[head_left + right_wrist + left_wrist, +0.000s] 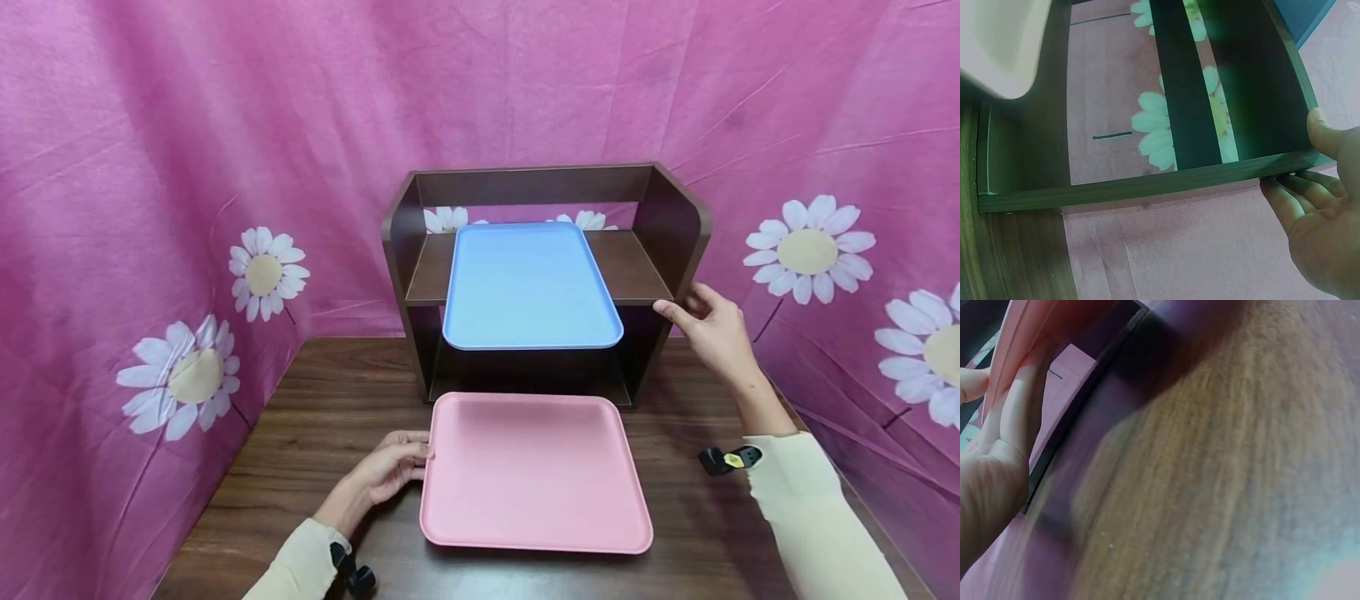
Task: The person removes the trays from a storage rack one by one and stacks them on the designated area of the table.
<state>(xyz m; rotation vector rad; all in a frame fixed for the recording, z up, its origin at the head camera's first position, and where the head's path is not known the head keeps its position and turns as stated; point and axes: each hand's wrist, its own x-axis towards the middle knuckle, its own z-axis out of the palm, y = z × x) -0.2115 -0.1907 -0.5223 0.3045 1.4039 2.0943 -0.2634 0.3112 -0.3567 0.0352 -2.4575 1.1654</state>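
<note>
A pink tray [536,475] is tilted in front of the shelf, its left rim pinched by my left hand [388,468]. In the left wrist view the thumb is on one face of the pink tray [1019,353] and the fingers lie along the other, above the table. My right hand [716,329] grips the right side panel of a dark brown two-level shelf [678,229]. Seen from the right wrist, the thumb rests at the shelf board's front edge, with the fingers behind the side panel [1147,187]. A blue tray [532,287] lies on the upper board and sticks out over its front edge.
The shelf stands at the back of a wood-grain table [322,400]. Its lower compartment [525,371] is in shadow behind the trays. A pink curtain [322,125] with white daisies hangs close behind and on both sides.
</note>
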